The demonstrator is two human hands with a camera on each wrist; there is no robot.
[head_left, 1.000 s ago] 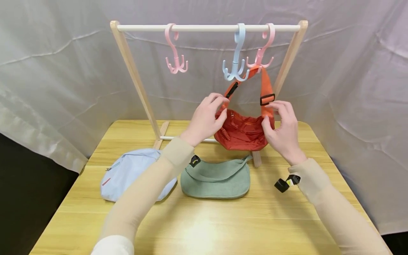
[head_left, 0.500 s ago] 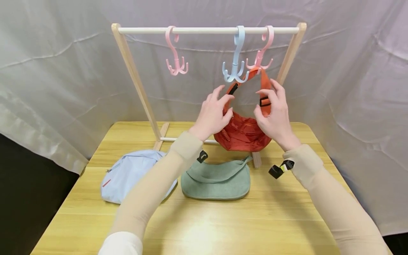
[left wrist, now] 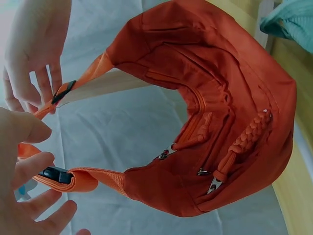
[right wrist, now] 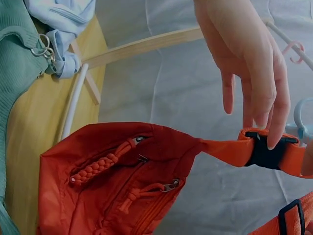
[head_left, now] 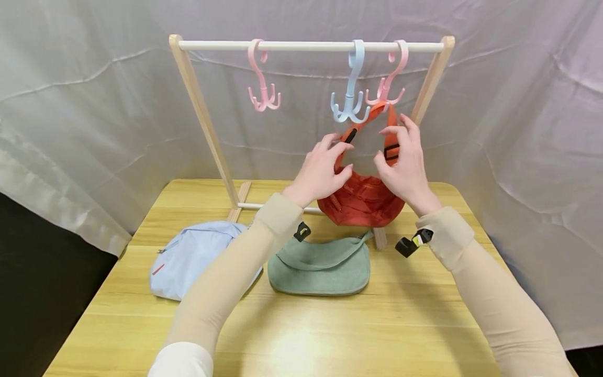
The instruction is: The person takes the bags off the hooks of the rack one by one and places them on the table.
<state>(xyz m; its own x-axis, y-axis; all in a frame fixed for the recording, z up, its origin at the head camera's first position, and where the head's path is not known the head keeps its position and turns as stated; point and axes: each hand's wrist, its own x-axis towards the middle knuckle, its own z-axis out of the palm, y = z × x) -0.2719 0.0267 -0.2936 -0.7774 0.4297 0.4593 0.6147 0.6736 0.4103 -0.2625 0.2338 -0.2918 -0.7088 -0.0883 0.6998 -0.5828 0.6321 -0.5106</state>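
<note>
A red waist bag [head_left: 363, 204] hangs by its orange strap [left wrist: 105, 178] from the rear pink hook hanger [head_left: 387, 89] at the right of the rack. My left hand [head_left: 322, 170], fingers loosely bent and spread, is beside the strap's left side, by the black buckle [right wrist: 266, 151]. At the strap's other side, my right hand [head_left: 406, 170] is near the black slider [head_left: 392, 152], thumb and fingers apart. Neither hand visibly grips the strap; light touch cannot be ruled out. The left wrist view shows the bag's zips and braided pull [left wrist: 249, 132].
The wooden rack's white bar [head_left: 306, 46] also carries a light blue hook hanger [head_left: 349, 99] and another pink one [head_left: 261, 84]. On the table [head_left: 301, 335] lie a green corduroy bag [head_left: 320, 275] and a light blue bag [head_left: 188, 262], partly behind my left forearm.
My right hand has risen from the strap's lower end to around the slider and shifted slightly left. My left hand has moved a little right. The bag still hangs in nearly the same place.
</note>
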